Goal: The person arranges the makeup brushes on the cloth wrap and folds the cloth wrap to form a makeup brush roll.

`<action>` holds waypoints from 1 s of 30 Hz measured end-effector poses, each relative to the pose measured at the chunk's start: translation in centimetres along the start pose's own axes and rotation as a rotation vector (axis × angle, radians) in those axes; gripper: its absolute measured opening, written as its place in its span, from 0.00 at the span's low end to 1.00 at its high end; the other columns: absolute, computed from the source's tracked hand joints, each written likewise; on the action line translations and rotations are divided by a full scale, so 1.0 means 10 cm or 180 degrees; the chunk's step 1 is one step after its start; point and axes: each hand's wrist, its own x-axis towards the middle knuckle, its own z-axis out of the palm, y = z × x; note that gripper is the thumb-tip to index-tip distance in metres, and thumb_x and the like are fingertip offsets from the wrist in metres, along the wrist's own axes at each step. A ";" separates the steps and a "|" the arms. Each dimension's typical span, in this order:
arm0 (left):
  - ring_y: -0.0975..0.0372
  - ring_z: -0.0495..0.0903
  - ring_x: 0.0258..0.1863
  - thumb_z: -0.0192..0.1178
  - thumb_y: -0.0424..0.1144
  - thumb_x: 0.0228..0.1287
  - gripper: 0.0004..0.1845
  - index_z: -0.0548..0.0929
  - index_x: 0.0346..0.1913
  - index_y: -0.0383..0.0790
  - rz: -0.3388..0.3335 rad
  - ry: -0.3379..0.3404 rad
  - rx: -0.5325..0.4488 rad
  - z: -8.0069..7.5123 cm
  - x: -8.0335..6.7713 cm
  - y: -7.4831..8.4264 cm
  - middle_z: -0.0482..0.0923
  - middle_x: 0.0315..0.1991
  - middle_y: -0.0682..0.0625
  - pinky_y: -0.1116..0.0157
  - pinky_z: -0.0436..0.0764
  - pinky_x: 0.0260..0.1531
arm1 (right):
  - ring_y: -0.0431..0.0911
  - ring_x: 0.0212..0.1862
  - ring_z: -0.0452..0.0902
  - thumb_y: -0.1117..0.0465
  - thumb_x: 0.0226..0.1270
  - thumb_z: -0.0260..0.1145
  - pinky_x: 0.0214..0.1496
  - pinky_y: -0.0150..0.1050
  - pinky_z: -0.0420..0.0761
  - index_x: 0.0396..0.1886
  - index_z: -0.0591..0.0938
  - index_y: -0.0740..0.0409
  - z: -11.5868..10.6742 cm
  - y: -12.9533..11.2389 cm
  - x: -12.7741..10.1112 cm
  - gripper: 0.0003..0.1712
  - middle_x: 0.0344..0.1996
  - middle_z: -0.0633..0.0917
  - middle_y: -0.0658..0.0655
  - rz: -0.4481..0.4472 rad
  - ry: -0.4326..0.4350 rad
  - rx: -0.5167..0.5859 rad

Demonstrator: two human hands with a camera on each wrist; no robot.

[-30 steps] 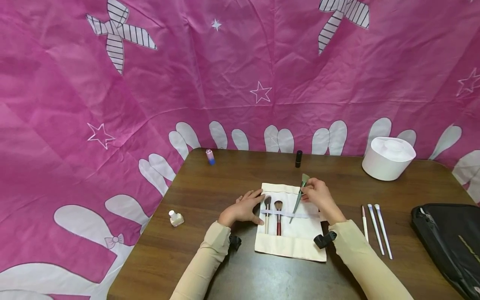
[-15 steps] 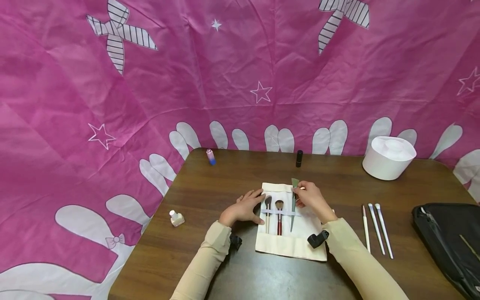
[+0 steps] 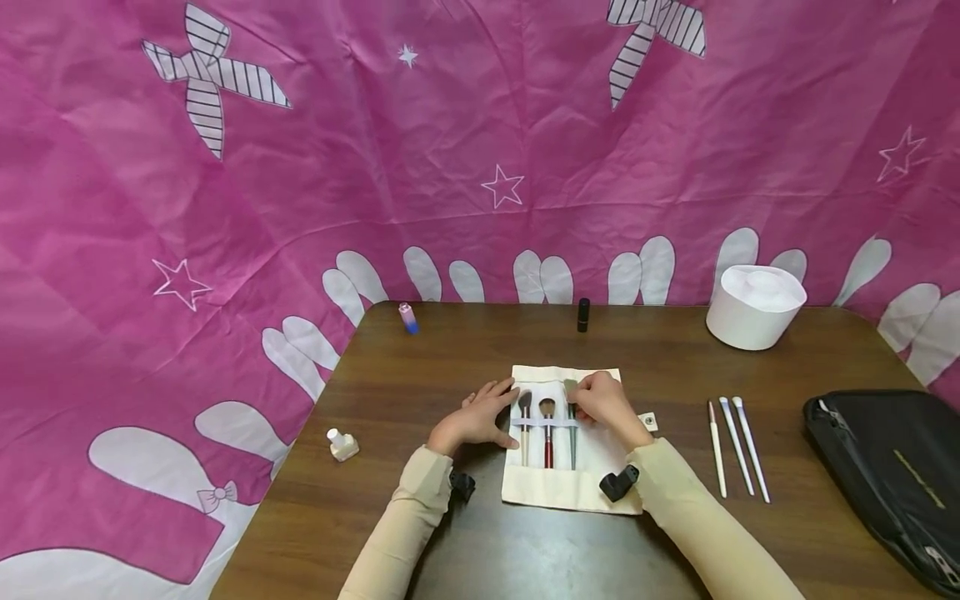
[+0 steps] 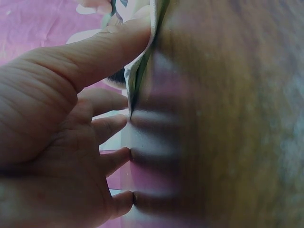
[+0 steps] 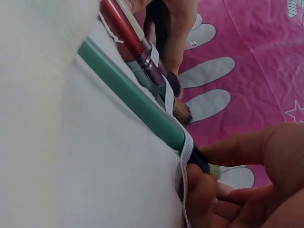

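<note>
A cream cloth brush roll (image 3: 540, 490) lies unfolded on the table. My right hand (image 3: 602, 402) pinches a green-handled makeup brush (image 5: 135, 97) near its ferrule; the handle runs under the white elastic band (image 5: 188, 147). Left of it, a red-handled makeup brush (image 3: 548, 450) and a makeup brush with a pale handle (image 3: 526, 448) sit under the same band, bristles toward the back. My left hand (image 3: 474, 419) rests at the roll's left edge, fingers spread, and the thumb lies on the cloth in the left wrist view. The green brush's bristles are partly hidden by my right fingers.
Several slim brushes, one a pale pencil-like brush (image 3: 717, 450), lie right of the roll. Further right is a black bag (image 3: 885, 475). A white round container (image 3: 753, 312), a black tube (image 3: 582, 315), a pink-blue tube (image 3: 408, 318) and a small bottle (image 3: 342, 446) stand or lie around.
My right hand has moved left and toward me, bringing the green brush from tilted to nearly parallel with the others and further down through the band. The left hand stays on the roll.
</note>
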 end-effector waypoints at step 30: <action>0.45 0.42 0.79 0.77 0.45 0.57 0.50 0.61 0.79 0.39 0.0067 0.0024 -0.0083 0.00 0.01 0.00 0.46 0.82 0.46 0.36 0.47 0.70 | 0.45 0.24 0.82 0.63 0.72 0.61 0.29 0.34 0.78 0.35 0.86 0.69 -0.22 0.09 -0.03 0.13 0.23 0.85 0.57 -0.0622 0.0236 0.0113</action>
